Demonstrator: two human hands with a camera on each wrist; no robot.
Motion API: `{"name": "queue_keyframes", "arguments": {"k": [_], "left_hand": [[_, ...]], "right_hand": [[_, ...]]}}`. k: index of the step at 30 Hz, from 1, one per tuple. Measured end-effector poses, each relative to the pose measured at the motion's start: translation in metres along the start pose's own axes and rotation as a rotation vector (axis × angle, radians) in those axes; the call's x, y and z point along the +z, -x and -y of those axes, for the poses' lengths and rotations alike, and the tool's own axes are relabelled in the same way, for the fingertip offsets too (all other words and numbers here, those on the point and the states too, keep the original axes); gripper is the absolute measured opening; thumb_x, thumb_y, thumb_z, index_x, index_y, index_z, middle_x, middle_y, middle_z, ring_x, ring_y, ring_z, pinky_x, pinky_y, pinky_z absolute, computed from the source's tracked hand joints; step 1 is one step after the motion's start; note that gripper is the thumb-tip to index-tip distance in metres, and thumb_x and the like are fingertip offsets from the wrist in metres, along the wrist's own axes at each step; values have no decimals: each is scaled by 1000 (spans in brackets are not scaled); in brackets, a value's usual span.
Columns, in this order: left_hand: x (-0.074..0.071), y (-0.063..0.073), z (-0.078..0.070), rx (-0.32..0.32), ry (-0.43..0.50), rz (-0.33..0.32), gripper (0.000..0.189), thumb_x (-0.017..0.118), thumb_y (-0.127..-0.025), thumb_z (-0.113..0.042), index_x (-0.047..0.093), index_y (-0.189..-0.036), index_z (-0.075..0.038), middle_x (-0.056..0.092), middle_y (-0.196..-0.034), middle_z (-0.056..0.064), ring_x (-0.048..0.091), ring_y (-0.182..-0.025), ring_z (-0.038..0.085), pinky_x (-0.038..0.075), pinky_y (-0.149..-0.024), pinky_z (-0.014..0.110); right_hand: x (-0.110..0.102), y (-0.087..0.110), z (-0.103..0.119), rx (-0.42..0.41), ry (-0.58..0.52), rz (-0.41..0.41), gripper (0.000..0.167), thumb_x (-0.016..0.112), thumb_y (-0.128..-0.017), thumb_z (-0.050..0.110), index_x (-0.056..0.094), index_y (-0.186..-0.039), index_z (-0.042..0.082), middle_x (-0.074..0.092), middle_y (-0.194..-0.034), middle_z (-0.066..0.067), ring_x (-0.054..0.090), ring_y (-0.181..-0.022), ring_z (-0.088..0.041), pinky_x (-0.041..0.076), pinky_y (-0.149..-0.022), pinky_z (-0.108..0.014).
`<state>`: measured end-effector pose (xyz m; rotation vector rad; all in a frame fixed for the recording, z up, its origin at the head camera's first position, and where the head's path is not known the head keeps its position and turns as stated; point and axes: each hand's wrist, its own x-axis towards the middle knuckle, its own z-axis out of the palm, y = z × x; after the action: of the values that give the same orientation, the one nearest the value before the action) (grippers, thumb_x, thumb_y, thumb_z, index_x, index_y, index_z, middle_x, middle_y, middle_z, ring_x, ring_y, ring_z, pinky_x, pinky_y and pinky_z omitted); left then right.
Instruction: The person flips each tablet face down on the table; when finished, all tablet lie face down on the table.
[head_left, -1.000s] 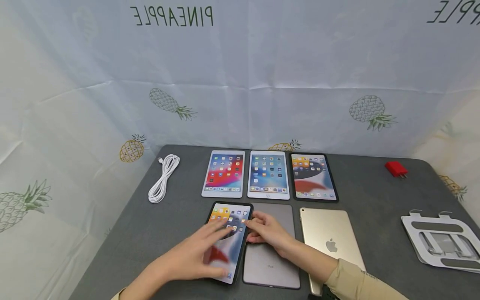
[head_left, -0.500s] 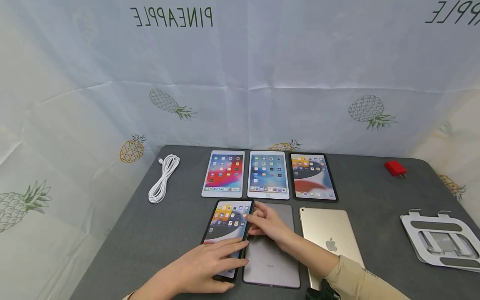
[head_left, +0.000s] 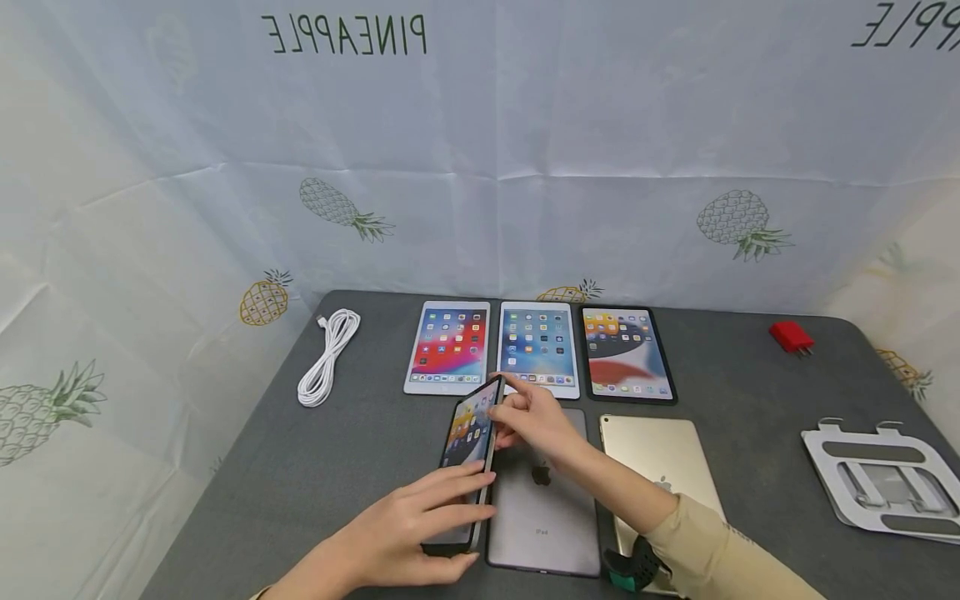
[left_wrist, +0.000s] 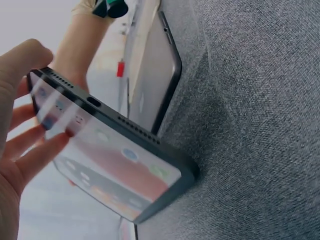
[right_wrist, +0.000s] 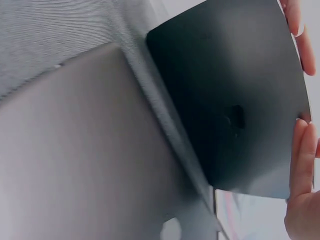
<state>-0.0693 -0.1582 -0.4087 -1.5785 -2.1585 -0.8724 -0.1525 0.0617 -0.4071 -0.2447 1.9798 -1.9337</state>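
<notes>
A: Start at the left. What's there?

B: A white cable, thin and smooth, wound in a long loop on the table. The table looks like rough, grey, woven cloth. Next is the left hand. Its fingers are mostly straight and spread apart, with the tips at the raised side of the lifted tablet.

A: What just changed?

B: That tablet tipped up! Half a second ago it lay much flatter — now its right side is high and the screen leans left. So I'd say the work has got to the lifting part. It's just left of the grey tablet. Its low edge seems to touch the table, but that bit is partly hidden, so I can't be sure.

A: And what is it made of?

B: Shiny glass in front, a black rim, round corners, tiny holes along the near end and a plain dark back.

A: What about the right hand?

B: It pinches the high side near the far corner — thumb on the glass, fingers behind.

A: And the rest?

B: In the back row: a red-screen tablet and a blue-screen tablet, both with white rims, then a black tablet. In front, the grey one lies face down, dull like metal. The gold tablet is face down too, and smooth. Last come a boxy red plug with metal prongs and a flat stand with grey pads.
</notes>
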Motion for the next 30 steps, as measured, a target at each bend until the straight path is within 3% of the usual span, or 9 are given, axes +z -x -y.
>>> {"name": "queue_keyframes", "arguments": {"k": [6,10,21,27,30], "left_hand": [[-2,-4,1,52,74,-153,39,75,-85,-19,65,-118,-2,55,-135,17,54,-123,35,48,-98,34],[-5,-5,2,75,91,-204,38,78,-82,-18,66,-115,-2,57,-132,18,56,-121,36,48,-98,34],[-13,-2,3,64,105,-229,38,79,-82,-20,66,-113,-2,58,-130,18,57,-119,35,48,-99,34],[-16,1,12,132,60,-236,40,81,-79,-20,68,-109,2,58,-129,20,58,-116,38,48,-99,37],[-18,3,15,150,37,-245,41,83,-77,-21,68,-108,2,59,-127,20,59,-114,37,49,-97,36]], "right_hand": [[3,-5,13,-51,53,-2,64,66,-92,12,37,-146,-3,65,-73,-6,66,-59,-15,59,-62,-33],[4,-9,17,-90,77,11,58,67,-93,15,43,-144,0,66,-76,-7,67,-62,-17,59,-65,-34],[9,-14,17,-146,118,18,59,70,-91,21,46,-143,4,66,-86,-8,68,-73,-20,59,-69,-36],[12,-20,12,-222,276,-64,50,72,-88,26,58,-133,7,57,-93,-7,59,-87,-22,55,-72,-34],[15,-22,10,-225,340,-104,50,73,-86,30,60,-130,10,57,-108,-8,55,-98,-27,49,-77,-36]]}}
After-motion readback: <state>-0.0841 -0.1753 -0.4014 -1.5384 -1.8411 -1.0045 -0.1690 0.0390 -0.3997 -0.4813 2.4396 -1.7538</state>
